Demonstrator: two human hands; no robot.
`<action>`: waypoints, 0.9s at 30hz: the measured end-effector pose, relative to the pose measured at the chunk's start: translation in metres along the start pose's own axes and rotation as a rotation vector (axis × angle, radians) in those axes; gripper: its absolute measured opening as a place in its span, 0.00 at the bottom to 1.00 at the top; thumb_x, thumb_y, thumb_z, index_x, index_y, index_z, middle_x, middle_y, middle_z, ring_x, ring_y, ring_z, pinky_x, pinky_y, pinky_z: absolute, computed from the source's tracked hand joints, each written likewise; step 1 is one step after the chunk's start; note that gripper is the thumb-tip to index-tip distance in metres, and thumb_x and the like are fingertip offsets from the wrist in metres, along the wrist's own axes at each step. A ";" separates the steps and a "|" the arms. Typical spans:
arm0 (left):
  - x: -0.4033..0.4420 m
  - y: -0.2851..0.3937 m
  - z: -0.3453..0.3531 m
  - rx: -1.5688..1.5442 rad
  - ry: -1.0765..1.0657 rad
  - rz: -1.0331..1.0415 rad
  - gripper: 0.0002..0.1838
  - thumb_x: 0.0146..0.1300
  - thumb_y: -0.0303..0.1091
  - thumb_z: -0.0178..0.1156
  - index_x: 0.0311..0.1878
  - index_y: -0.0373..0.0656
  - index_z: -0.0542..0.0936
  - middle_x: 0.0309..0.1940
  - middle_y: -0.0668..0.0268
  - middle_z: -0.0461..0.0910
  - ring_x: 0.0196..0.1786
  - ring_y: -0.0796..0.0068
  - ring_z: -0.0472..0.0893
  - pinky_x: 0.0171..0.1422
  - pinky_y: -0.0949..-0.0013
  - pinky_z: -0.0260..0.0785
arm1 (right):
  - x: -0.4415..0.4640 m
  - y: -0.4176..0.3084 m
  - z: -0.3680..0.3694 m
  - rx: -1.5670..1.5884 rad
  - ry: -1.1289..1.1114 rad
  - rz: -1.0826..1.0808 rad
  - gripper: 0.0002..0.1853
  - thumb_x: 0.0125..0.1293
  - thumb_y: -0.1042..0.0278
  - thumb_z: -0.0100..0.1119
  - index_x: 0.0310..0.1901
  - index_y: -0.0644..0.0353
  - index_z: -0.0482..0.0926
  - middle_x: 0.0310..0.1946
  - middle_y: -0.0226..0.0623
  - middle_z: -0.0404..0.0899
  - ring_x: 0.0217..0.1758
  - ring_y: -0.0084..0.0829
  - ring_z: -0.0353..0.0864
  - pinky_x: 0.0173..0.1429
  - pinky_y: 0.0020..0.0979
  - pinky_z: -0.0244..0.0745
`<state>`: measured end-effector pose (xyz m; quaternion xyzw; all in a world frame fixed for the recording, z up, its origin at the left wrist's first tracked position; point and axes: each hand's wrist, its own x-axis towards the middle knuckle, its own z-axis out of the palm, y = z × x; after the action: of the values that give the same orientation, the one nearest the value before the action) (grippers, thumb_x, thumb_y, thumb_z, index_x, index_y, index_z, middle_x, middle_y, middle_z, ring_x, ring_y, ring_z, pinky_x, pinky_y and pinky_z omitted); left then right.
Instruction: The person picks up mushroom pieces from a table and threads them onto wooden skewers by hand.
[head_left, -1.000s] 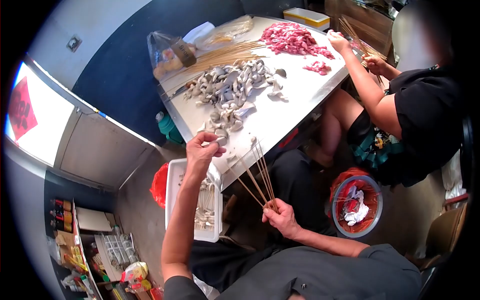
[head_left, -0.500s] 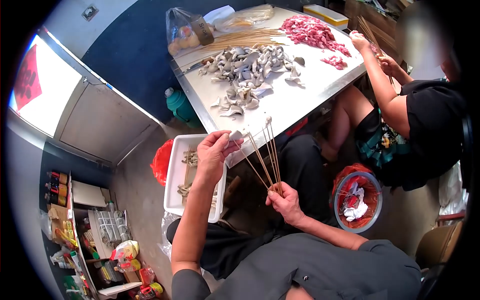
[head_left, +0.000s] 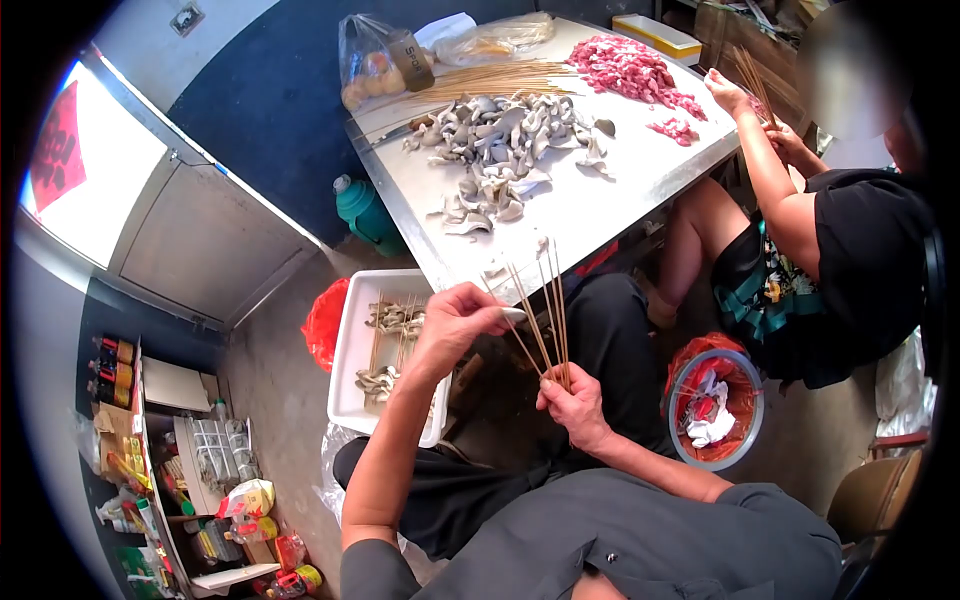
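Note:
My left hand (head_left: 455, 328) pinches a pale mushroom piece (head_left: 514, 314) between thumb and fingers. That piece is right at one of the skewers; I cannot tell whether the stick pierces it. Several thin bamboo skewers (head_left: 540, 335) fan upward from my right hand (head_left: 574, 405), which is closed round their lower ends. One of them seems to carry a small pale bit at its tip. Beyond my hands, a heap of grey oyster mushrooms (head_left: 490, 150) lies on the white table (head_left: 400, 205). Below my left forearm, a white tray (head_left: 345, 375) holds skewered mushrooms (head_left: 378, 385).
Pink meat pieces (head_left: 625, 75) and loose skewers (head_left: 490, 78) lie farther back on the table. At right sits a person (head_left: 860, 240) holding skewers. A lined bin (head_left: 750, 415) stands on the floor, a teal flask (head_left: 365, 210) by the table, shelves (head_left: 155, 450) at left.
My left hand has moved down and right with the mushroom piece, from above the skewer tips to beside the sticks. My right hand stays nearly in place.

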<state>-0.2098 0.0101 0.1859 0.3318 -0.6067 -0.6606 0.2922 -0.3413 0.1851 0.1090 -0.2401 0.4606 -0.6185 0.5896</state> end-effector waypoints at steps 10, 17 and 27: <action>0.100 0.004 -0.029 1.188 0.362 0.634 0.10 0.52 0.31 0.63 0.39 0.40 0.81 0.35 0.59 0.76 0.33 0.58 0.79 0.42 0.61 0.73 | 0.014 -0.010 -0.002 0.022 0.084 -0.065 0.05 0.68 0.69 0.55 0.37 0.59 0.73 0.21 0.27 0.76 0.16 0.10 0.60 0.20 0.16 0.55; 0.100 0.011 -0.026 0.829 0.409 0.521 0.05 0.53 0.24 0.58 0.34 0.37 0.79 0.33 0.58 0.78 0.31 0.64 0.81 0.37 0.64 0.72 | 0.012 -0.005 -0.006 0.056 0.077 -0.033 0.04 0.68 0.70 0.54 0.36 0.59 0.73 0.21 0.27 0.76 0.16 0.10 0.60 0.20 0.16 0.54; 0.044 -0.010 0.004 -0.356 0.311 0.216 0.11 0.60 0.16 0.55 0.46 0.35 0.72 0.39 0.56 0.80 0.40 0.58 0.85 0.47 0.62 0.80 | 0.014 0.001 -0.001 0.063 0.008 -0.036 0.03 0.68 0.71 0.54 0.39 0.59 0.73 0.22 0.31 0.76 0.14 0.11 0.60 0.18 0.16 0.52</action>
<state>-0.2396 -0.0217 0.1724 0.3061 -0.4603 -0.6631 0.5047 -0.3447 0.1723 0.1042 -0.2271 0.4388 -0.6441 0.5840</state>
